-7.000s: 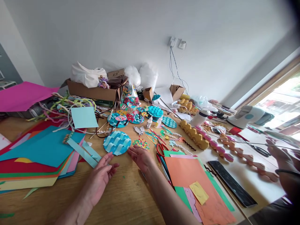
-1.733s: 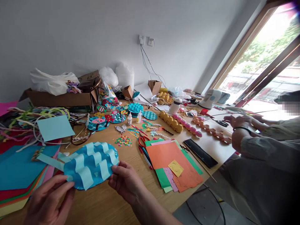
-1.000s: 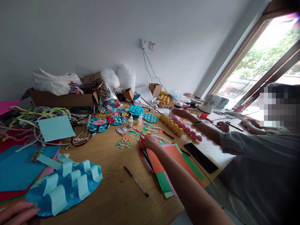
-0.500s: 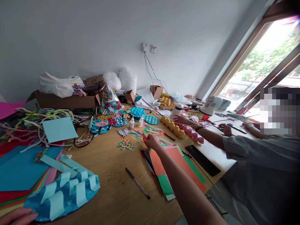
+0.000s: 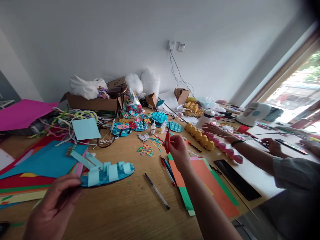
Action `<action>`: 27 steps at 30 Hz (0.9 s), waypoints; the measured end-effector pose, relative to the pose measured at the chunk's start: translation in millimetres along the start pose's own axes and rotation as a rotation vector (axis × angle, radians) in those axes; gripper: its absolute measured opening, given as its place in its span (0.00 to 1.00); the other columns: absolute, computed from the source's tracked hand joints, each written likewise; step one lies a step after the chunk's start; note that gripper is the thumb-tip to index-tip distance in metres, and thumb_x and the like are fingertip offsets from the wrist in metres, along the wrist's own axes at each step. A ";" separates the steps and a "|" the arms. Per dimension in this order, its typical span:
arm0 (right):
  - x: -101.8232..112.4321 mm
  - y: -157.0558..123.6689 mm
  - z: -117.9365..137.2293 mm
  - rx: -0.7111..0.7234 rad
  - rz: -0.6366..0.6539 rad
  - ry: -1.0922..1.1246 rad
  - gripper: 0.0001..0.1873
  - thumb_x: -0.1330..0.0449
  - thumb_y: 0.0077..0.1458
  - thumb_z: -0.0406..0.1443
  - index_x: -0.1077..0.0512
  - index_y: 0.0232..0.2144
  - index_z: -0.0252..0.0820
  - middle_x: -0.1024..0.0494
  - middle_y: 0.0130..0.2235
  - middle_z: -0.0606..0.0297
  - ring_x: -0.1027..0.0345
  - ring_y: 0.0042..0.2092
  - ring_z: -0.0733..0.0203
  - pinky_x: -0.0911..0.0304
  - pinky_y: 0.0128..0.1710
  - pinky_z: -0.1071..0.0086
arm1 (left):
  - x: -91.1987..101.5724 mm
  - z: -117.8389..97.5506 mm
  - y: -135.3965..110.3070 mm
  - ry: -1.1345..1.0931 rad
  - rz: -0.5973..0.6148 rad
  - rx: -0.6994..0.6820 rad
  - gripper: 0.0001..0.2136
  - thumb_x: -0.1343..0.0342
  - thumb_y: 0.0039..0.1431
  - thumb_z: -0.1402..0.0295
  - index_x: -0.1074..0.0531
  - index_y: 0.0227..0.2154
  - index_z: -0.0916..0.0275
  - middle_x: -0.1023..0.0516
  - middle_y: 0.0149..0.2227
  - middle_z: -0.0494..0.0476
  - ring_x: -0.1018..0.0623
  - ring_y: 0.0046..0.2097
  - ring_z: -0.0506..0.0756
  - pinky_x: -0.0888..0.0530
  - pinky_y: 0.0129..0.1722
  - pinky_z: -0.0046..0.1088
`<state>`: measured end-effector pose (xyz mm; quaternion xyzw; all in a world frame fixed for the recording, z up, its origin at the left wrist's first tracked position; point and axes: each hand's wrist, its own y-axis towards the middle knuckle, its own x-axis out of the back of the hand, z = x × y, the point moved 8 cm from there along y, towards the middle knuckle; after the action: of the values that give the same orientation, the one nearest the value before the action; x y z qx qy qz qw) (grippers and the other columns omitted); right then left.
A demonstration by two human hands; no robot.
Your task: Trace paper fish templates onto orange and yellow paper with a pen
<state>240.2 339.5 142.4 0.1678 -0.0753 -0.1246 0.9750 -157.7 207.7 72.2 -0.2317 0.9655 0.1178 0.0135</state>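
Observation:
My left hand (image 5: 56, 200) pinches the near left edge of a blue paper disc (image 5: 110, 178), which is lifted and seen almost edge-on. Light-blue paper strips (image 5: 112, 170) stand up in loops across its top. My right hand (image 5: 178, 150) is closed round the handles of red scissors (image 5: 168, 141), held with the blades pointing up. Below that forearm lie orange and green paper sheets (image 5: 200, 180). Pens (image 5: 168, 170) lie beside the sheets, and another pen (image 5: 157, 191) rests alone on the table in front of me.
Coloured paper (image 5: 45, 160) is piled at left beside pipe cleaners (image 5: 67, 121). Small confetti pieces (image 5: 145, 150), glue bottles (image 5: 152, 128) and decorated blue discs (image 5: 121, 129) stand mid-table. At right a co-worker's arm (image 5: 252, 153) reaches past a yellow egg-carton strip (image 5: 200, 137) and a black strip (image 5: 237, 180).
My left hand has raised the blue disc and tilted it edge-on. My right hand has lifted the red scissors so their blades point up. The view has turned left.

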 end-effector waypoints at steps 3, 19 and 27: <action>-8.5 -30.9 23.5 -0.004 0.071 0.123 0.14 0.36 0.42 0.36 0.37 0.31 0.44 0.30 0.28 0.70 0.33 0.28 0.66 0.37 0.28 0.72 | -34.3 -31.8 5.5 -0.018 0.087 -0.051 0.14 0.31 0.39 0.65 0.25 0.31 0.55 0.27 0.34 0.48 0.30 0.36 0.53 0.32 0.29 0.21; -26.7 -88.1 38.9 0.013 0.239 -0.176 0.08 0.42 0.51 0.39 0.35 0.25 0.41 0.32 0.25 0.68 0.39 0.28 0.65 0.41 0.29 0.71 | -67.2 -2.1 2.4 -0.365 0.072 0.504 0.20 0.27 0.27 0.65 0.29 0.26 0.56 0.38 0.17 0.42 0.39 0.20 0.45 0.40 0.16 0.18; -38.4 -96.8 98.7 0.440 0.388 -0.464 0.04 0.44 0.54 0.35 0.34 0.34 0.42 0.28 0.29 0.65 0.36 0.30 0.64 0.41 0.30 0.72 | -66.2 6.3 5.5 -0.364 0.125 0.523 0.18 0.28 0.30 0.65 0.27 0.27 0.59 0.40 0.18 0.42 0.42 0.20 0.44 0.41 0.16 0.18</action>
<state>163.7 230.9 196.9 0.3232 -0.3498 0.0470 0.8780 -101.3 243.3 72.7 -0.1359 0.9572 -0.0940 0.2375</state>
